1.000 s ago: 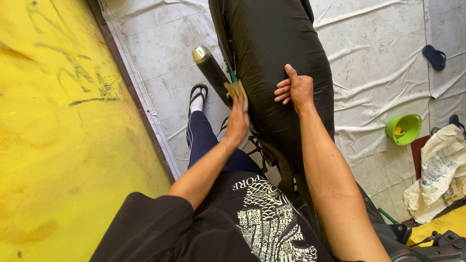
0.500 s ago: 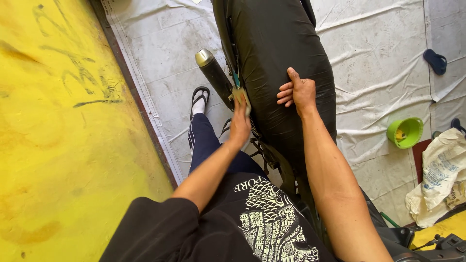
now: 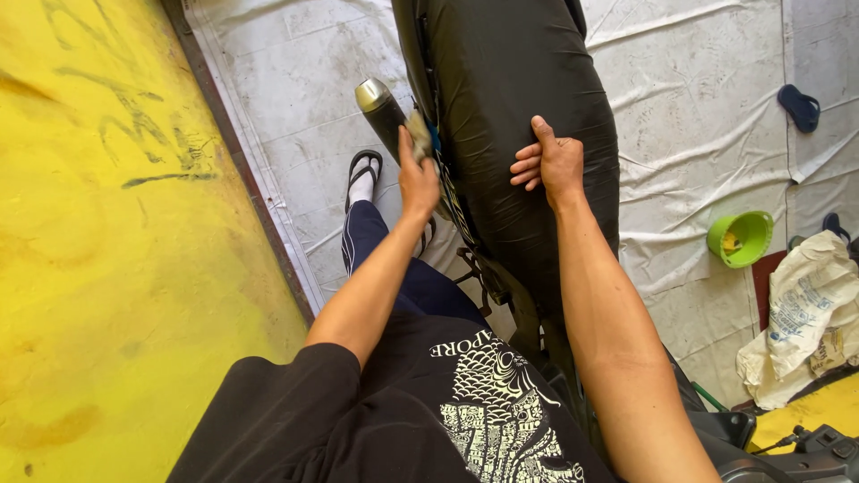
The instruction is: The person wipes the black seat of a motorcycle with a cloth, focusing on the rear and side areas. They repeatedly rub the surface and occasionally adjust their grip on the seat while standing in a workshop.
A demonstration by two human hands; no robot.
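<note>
A motorbike seat [image 3: 510, 98] wrapped in shiny black plastic runs up the middle of the head view. My right hand [image 3: 548, 163] rests on top of the seat, thumb up, fingers curled against the plastic. My left hand [image 3: 417, 170] presses a small beige cloth [image 3: 419, 134] against the seat's left side, next to a blue strip. Just left of that hand sits the dark exhaust pipe with a silver tip [image 3: 378, 103].
A yellow wall [image 3: 107, 241] fills the left. White sheeting [image 3: 295, 116] covers the floor. My sandalled foot [image 3: 362, 179] stands below the exhaust. At the right are a green bowl [image 3: 741, 238], a crumpled white sack [image 3: 805, 313] and a blue slipper [image 3: 799, 107].
My left hand with the cloth has slid a little further up along the seat's side. The right hand stays put on the seat top.
</note>
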